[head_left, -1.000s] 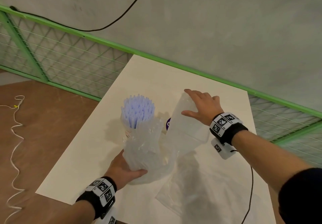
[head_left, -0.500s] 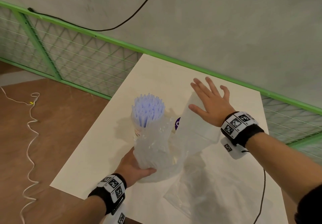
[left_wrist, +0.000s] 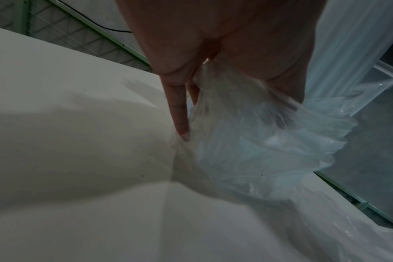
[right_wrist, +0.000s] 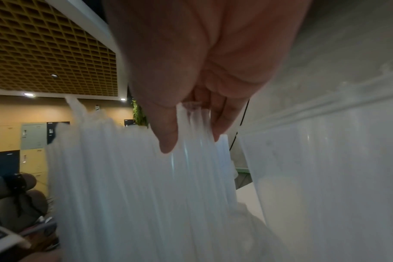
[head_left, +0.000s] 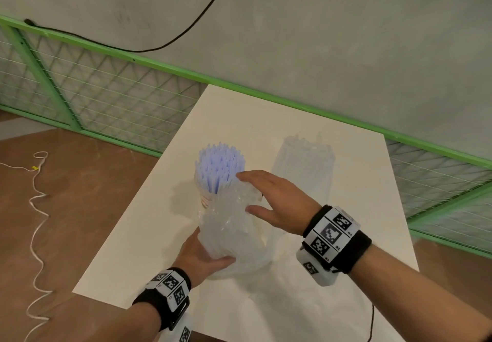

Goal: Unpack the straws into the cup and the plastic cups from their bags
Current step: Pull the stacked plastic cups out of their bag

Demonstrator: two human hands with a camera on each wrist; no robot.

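Brown floor, green mesh fence, white table [head_left: 149,240] by a grey wall; left hand [head_left: 202,257] grips the crumpled bag [head_left: 229,235] low down; one bundle of straws [head_left: 219,167] stands in the cup [head_left: 203,199]; right hand [head_left: 277,203] has fingers spread loose on it; one stack of plastic cups [head_left: 303,171] stands behind — right wrist view alone shows lockers [right_wrist: 32,136].

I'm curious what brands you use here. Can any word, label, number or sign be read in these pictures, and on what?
None can be read.
Black-and-white square code patterns on the black wristbands: no letters, tiny edge marks too small.
Reddish print on the cup under the pale blue plastic straws: hidden by the crumpled clear bag.
Small labels on the lockers: blurred.
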